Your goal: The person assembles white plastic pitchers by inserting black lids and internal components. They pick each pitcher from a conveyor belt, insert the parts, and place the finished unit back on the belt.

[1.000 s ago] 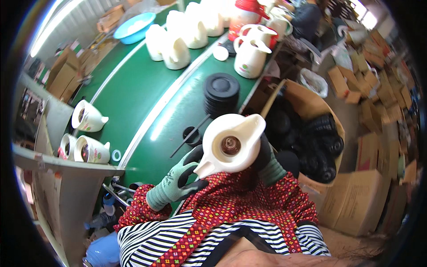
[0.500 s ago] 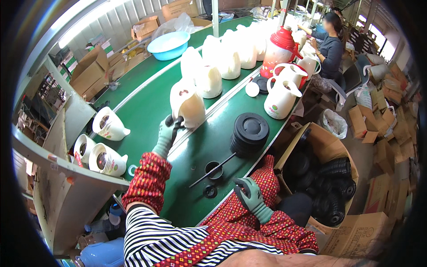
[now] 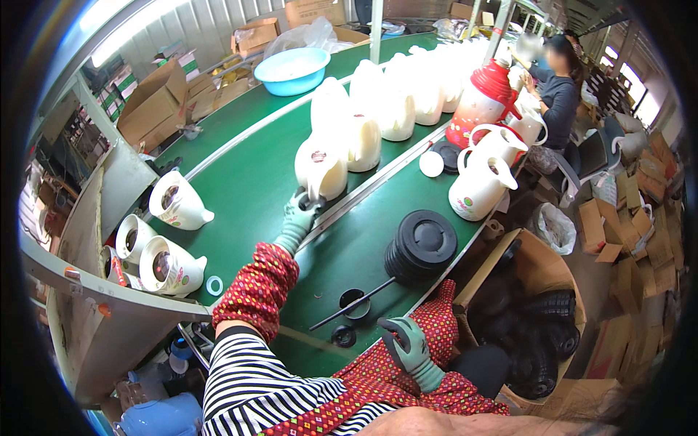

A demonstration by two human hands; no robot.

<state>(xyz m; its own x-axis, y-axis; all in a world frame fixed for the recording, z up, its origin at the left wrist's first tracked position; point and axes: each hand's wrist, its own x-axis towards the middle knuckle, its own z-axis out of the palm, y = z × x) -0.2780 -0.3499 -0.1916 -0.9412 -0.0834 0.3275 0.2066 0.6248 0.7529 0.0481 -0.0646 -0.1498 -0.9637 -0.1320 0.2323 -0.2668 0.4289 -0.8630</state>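
My left hand (image 3: 299, 218), in a grey-green glove with dark finger coating, is closed round the handle side of a white thermos jug (image 3: 323, 174) on the green conveyor. The grip is partly hidden by the fingers. My right hand (image 3: 412, 352), gloved alike, is at the near belt edge above my red patterned apron. Its fingers are curled, and what they hold, if anything, cannot be made out. Ahead of it are a stack of black ribbed round parts (image 3: 425, 243), a thin black rod (image 3: 342, 311) lying across a small dark cup (image 3: 356, 302), and a black ring (image 3: 343, 336).
Several white jugs (image 3: 397, 109) line the belt beyond, near a red-topped thermos (image 3: 483, 98). More white jugs (image 3: 173, 265) are at left. A blue basin (image 3: 291, 71) sits behind. A carton (image 3: 476, 280) of black parts stands at right. A co-worker (image 3: 560, 87) sits far right.
The whole view has shifted, so belt items appear further right and lower. My left hand has come closer in round the jug's handle side. My right hand stays curled near the belt edge.
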